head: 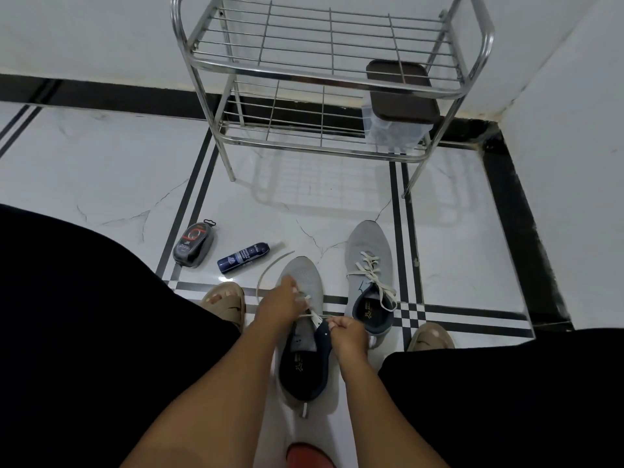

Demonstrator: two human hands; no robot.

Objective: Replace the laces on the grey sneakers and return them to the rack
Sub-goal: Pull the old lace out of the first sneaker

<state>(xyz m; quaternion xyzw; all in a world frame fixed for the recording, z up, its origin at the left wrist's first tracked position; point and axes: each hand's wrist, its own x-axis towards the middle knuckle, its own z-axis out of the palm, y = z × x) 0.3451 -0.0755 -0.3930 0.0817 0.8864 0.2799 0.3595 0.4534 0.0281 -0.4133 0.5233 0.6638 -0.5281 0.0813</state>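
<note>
Near sneaker (304, 332) on floor (101, 170) between the knees, grey mesh, navy lining, mostly unlaced. Left hand (280, 307) pinches white lace (270, 268) at the eyelets; right hand (347, 332) grips the lace end, probably. Laced sneaker (369, 275) just right. Steel rack (324, 79) at wall holds a lidded clear box (396, 113), contents unclear. Spray can (243, 257), polish sponge (194, 244) left.
</note>
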